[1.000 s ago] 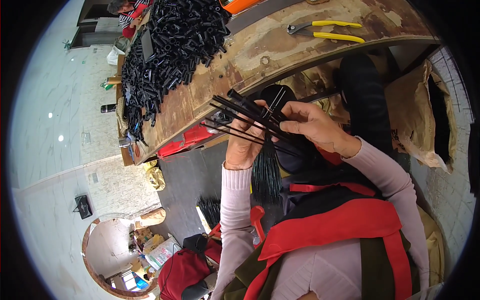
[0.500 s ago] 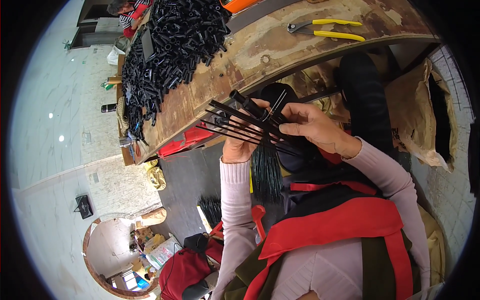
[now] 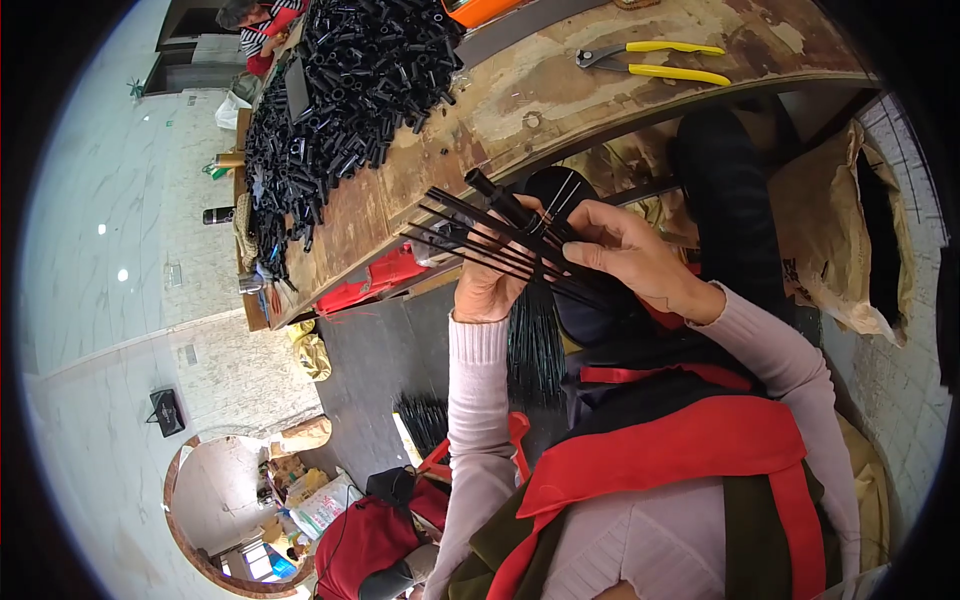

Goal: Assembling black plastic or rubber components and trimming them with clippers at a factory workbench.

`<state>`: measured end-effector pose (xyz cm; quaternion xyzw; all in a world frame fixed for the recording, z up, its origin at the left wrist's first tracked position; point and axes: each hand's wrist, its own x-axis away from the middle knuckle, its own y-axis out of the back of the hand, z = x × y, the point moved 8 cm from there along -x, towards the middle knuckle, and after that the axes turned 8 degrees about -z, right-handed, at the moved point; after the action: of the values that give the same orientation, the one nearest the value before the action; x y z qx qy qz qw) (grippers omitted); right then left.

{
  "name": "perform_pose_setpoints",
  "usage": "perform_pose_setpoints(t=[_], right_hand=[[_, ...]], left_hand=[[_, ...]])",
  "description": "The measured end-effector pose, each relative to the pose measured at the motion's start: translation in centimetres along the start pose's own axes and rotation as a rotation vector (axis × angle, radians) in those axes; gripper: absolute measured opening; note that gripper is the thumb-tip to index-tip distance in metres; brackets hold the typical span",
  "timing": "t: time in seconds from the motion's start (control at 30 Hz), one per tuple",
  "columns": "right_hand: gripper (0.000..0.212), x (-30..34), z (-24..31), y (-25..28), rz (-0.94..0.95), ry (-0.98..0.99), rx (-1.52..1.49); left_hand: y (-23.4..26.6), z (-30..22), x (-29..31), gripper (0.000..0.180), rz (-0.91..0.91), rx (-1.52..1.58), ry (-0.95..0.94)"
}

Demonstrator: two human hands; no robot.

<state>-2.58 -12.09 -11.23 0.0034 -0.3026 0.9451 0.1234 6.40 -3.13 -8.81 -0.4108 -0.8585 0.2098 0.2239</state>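
Over my lap, my left hand (image 3: 490, 280) is closed around a fanned bundle of thin black rods (image 3: 470, 252), their free ends spread to the left. A thicker black tube (image 3: 500, 203) with a hollow end lies across the bundle. Fine pale wires (image 3: 561, 200) stick up between my two hands. My right hand (image 3: 635, 255) has its thumb and fingers pinched at the right part of the bundle. Its fingertips partly hide what they grip there.
On the wooden bench (image 3: 480, 130) lie a heap of short black tubes (image 3: 350, 90) and yellow-handled pliers (image 3: 655, 62). More dark rods (image 3: 535, 340) stand below my hands. A paper sack (image 3: 825, 230) is at right. Another person (image 3: 262, 30) sits at the far left.
My left hand and the bundle have shifted slightly to the right, and the thick tube's end has risen a little. My right hand keeps its pinch almost in place.
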Motion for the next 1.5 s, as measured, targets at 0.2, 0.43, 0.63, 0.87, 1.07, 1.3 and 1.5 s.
perform_pose_setpoints(t=[0.2,0.43,0.63,0.87,1.07,1.3,1.5], right_hand=[[0.015,-0.2,-0.6,0.1,0.015,-0.042,-0.054],[0.014,0.1,-0.2,-0.1,0.003,-0.010,-0.022],[0.014,0.2,-0.1,0.1,-0.044,0.056,0.027],[0.013,0.1,0.3,0.2,-0.040,0.064,0.081],[0.011,0.3,-0.3,0.1,-0.058,0.049,0.063],[0.012,0.4,0.1,0.0,-0.058,0.054,0.100],[0.013,0.5,0.3,0.0,-0.067,0.060,0.114]], left_hand=[[0.8,0.0,-0.2,0.063,0.001,-0.095,0.039],[1.0,-0.2,0.1,0.071,-0.039,-0.159,0.009],[-0.3,-0.4,-0.2,0.061,0.010,-0.088,-0.036],[-0.7,-0.3,-0.2,0.053,0.034,-0.093,-0.002],[-0.9,-0.4,-0.1,0.051,-0.025,-0.051,-0.058],[-0.9,-0.1,-0.3,0.053,0.030,0.019,-0.044],[-0.5,-0.2,-0.2,0.058,-0.025,-0.018,-0.047]])
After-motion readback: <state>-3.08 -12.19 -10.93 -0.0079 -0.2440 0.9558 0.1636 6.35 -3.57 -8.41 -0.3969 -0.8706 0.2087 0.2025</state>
